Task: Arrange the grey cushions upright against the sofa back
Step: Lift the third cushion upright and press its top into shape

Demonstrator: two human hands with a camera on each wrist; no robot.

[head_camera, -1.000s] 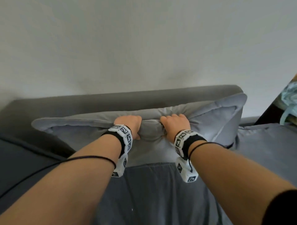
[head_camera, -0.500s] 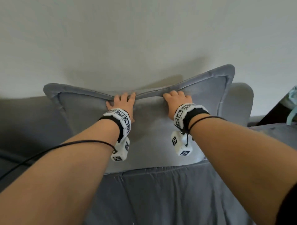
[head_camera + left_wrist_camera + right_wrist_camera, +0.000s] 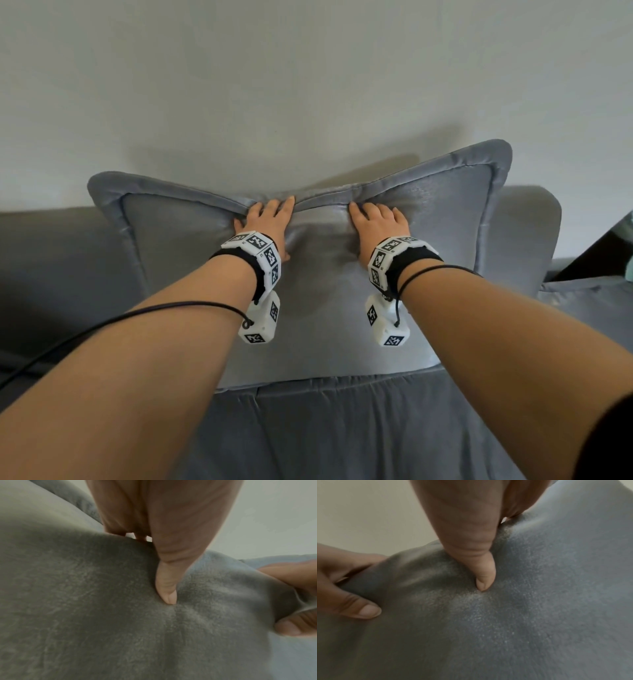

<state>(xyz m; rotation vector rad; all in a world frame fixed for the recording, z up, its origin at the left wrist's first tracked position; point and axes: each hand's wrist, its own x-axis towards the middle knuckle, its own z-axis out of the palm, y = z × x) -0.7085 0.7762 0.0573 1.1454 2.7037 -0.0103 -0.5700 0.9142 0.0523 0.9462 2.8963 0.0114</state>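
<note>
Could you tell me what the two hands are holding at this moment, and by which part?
Both the left hand and the right hand grip the grey cushion at the middle of its top edge, thumbs on its front face.

Close against the grey cushion [image 3: 106,615], velvety fabric filling most of the frame. From above, the left hand [image 3: 164,524], its thumb [image 3: 167,588] pointing down and dimpling the cushion's face, fabric creased just under the tip. Behind the cushion's top edge, the fingers [image 3: 120,520] folded over and out of sight, so a grip on that edge between thumb and fingers. At the cushion's right side, the right hand [image 3: 298,601], blurred, pinching a fold of the same fabric. Above the cushion, pale wall [image 3: 278,513].
</note>
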